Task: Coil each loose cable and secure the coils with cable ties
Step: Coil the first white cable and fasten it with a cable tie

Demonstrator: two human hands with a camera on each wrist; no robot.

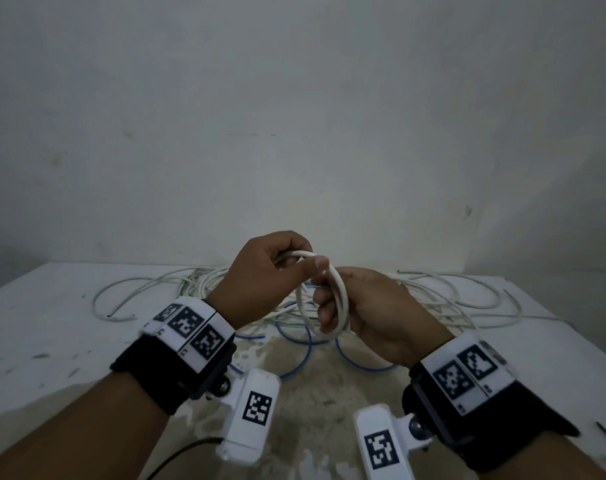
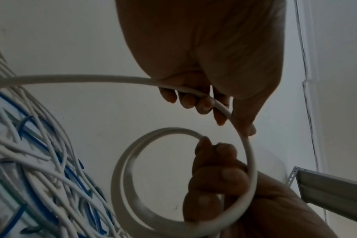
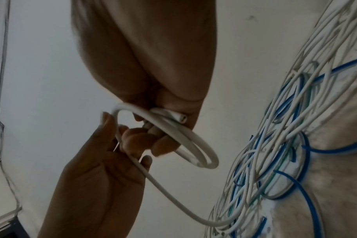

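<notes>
While our left hand (image 1: pixel 260 271) curls its fingers (image 2: pixel 202 103) round the feeding run of the thick white cable (image 1: pixel 339 292), thumb laid along it, we keep that run high so the next turn can drop onto the coil. Held up like this, clear of the counter (image 1: pixel 52 323), the loops don't snag the loose pile. Moving right, the coil (image 2: pixel 173 177) hangs as two or three stacked turns, lifted above the counter's middle. Our right hand (image 1: pixel 374 317) is closed on the coil's near side, fingers (image 3: pixel 165 145) wrapped through the ring; we judge that pins the turns together so they don't spring. A cut end (image 3: pixel 181 119) pokes out by the palm. From the left hand the cable trails down into the tangle of thin white and blue cables (image 1: pixel 294 327) behind and below both hands.

Room: open counter left of the pile; front edge close under our wrists; wall right behind the tangle, so little space to pull backward. Right of the pile more loops spread toward the counter's right edge. Ties: we can't pick any out with certainty.
</notes>
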